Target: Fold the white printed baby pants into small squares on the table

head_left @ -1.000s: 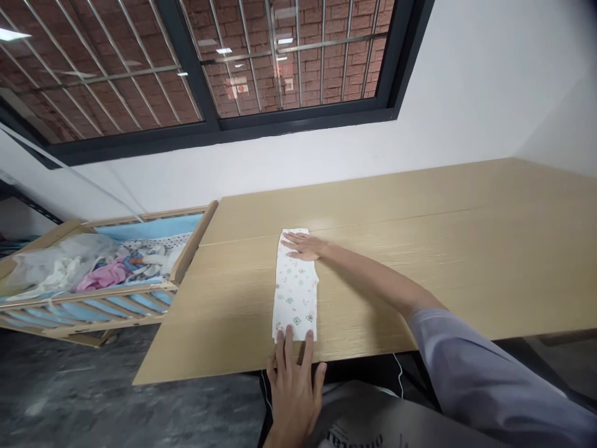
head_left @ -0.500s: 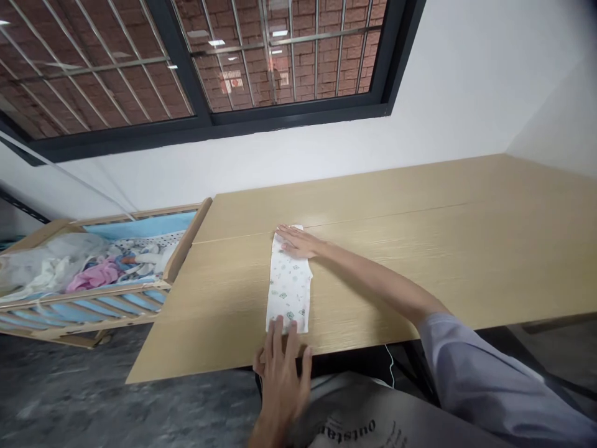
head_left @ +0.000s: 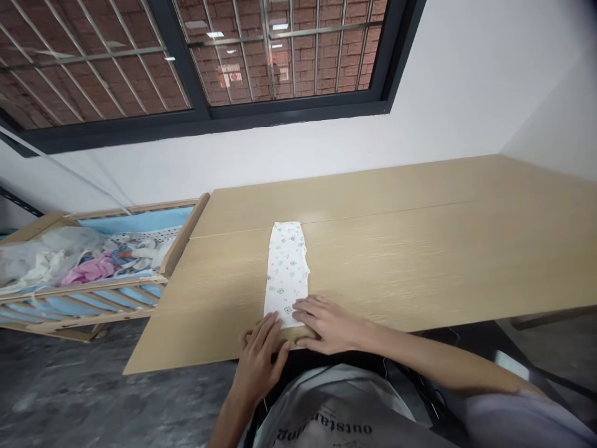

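A white cloth garment with small printed figures (head_left: pixel 287 267) lies flat and narrow on the wooden table, its short lower end near the front edge. My left hand (head_left: pixel 262 351) rests at its lower left corner, fingers stretched out over the cloth and table edge. On the lower right corner lies my right hand (head_left: pixel 329 325), palm down with its fingers extended. Neither hand has lifted the cloth; the upper part of it is uncovered.
The pale wooden table (head_left: pixel 420 249) reaches far to the right. A wooden crib (head_left: pixel 184 242) with blue lining, holding pink cloth (head_left: pixel 93 269) and other fabrics, stands at the left. Behind are a white wall and a barred window (head_left: pixel 289 112).
My right hand has moved from the cloth's far end down to its near right corner. My left hand has shifted slightly left and up, onto the near left corner.
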{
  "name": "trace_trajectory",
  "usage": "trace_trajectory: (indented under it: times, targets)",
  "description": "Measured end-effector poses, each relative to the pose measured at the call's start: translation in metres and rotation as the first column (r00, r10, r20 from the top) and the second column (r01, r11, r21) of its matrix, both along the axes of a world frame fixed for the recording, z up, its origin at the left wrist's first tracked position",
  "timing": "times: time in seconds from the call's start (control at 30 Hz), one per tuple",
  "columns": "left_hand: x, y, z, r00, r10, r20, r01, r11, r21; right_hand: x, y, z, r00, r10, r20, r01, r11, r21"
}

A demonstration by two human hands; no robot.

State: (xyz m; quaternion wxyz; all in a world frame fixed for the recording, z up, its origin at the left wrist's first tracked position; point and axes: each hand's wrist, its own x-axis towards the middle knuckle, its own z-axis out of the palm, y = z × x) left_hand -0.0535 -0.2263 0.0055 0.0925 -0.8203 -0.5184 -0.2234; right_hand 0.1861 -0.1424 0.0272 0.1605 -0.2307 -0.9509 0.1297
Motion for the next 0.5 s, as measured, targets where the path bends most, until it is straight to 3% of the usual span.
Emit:
trace_trajectory:
  times: [0.17, 0.27, 0.37, 0.5]
  targets:
    - [-0.004, -0.006, 0.001, 0.988, -0.144, -0.045, 0.144, 0.989, -0.020, 0.019, -0.033, -0.032, 0.998, -0.056, -0.027, 0.060, 0.988, 0.145]
    - [-0.004, -0.010, 0.004, 0.968, -0.250, -0.019, 0.249, 0.968, -0.032, 0.027, -0.048, -0.037, 0.994, -0.068, -0.083, 0.083, 0.979, 0.186]
    - [-0.001, -0.013, 0.013, 0.931, -0.356, 0.082, 0.360, 0.932, -0.036, 0.034, -0.056, -0.021, 0.983, -0.081, -0.165, 0.100, 0.989, 0.112]
    - [0.003, -0.005, 0.032, 0.883, -0.420, 0.210, 0.425, 0.905, 0.019, 0.042, -0.047, 0.016, 0.951, -0.187, -0.244, 0.174, 0.982, -0.077]
